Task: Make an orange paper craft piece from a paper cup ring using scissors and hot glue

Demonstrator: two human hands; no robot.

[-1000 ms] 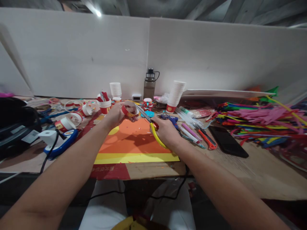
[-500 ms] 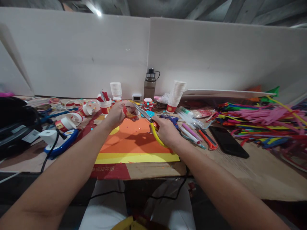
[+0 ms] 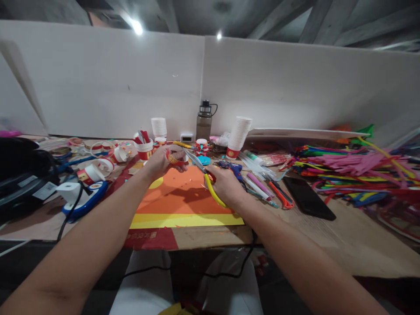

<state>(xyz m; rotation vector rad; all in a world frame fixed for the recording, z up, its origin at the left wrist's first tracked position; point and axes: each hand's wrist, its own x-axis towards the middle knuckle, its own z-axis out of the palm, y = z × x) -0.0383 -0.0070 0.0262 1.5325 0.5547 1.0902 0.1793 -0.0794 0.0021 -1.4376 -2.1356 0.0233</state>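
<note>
My left hand (image 3: 160,162) is closed on a cut red-and-white paper cup piece (image 3: 173,159), a curved band with a gold print. In my right hand (image 3: 223,181) are yellow-handled scissors (image 3: 214,190), my fingers wrapped round the grips. The metal blades point up and left, their tips close to the cup piece; whether they touch it I cannot tell. Beneath both hands lies orange paper (image 3: 177,197) over a yellow sheet (image 3: 183,220). A yellow round piece (image 3: 156,183) rests on the orange paper near my left wrist, among small scraps.
Stacked paper cups (image 3: 239,138) and a water bottle (image 3: 204,124) stand behind. On the right lie a glue gun (image 3: 233,168), markers (image 3: 257,188), a red utility knife (image 3: 281,194), a phone (image 3: 308,199) and pipe cleaners (image 3: 354,164). A blue power strip (image 3: 88,201) sits left.
The cup piece has turned in my left hand and sits slightly lower and left. The scissors have shifted a little left, away from it. The view has tilted up slightly.
</note>
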